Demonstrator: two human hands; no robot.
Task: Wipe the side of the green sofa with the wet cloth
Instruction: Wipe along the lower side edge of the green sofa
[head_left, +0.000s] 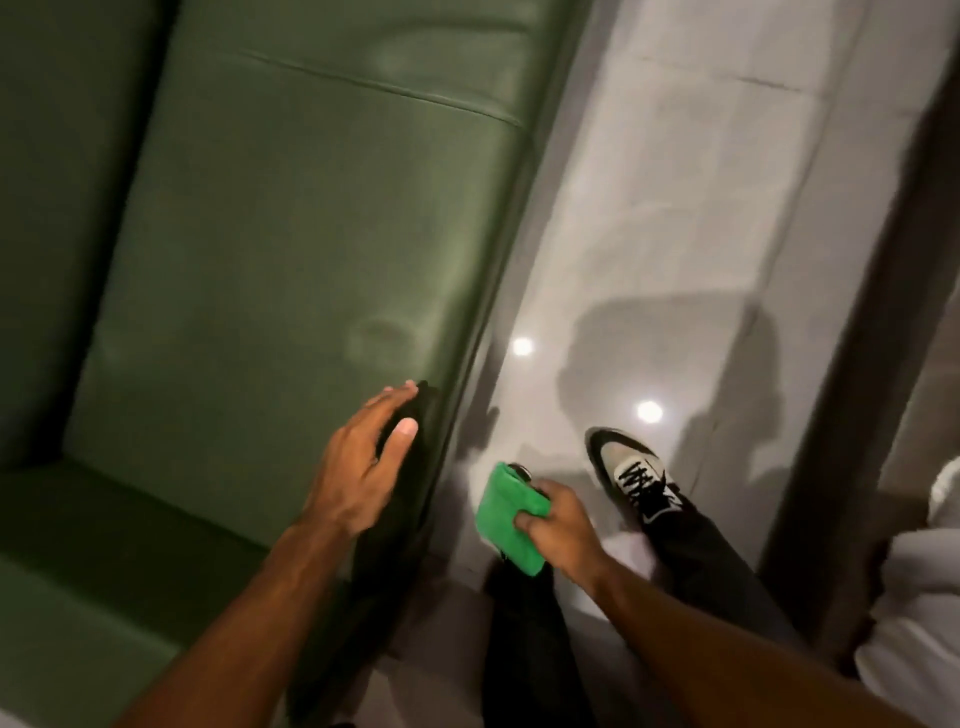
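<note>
A glossy pale tiled floor (675, 218) carries the green sofa (291, 234) and a sneaker (631, 475).

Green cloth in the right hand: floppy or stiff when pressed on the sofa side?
Probably floppy: the cloth sits folded into a thick pad in the right hand, its free edge hanging below the fingers. It likely flattens against the sofa. Wetness cannot be judged here.

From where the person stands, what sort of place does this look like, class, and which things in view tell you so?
Probably an indoor lounge or lobby, though that is uncertain. The large green sofa has smooth, leather-like upholstery, and the pale polished floor beside it mirrors round ceiling lights.
</note>
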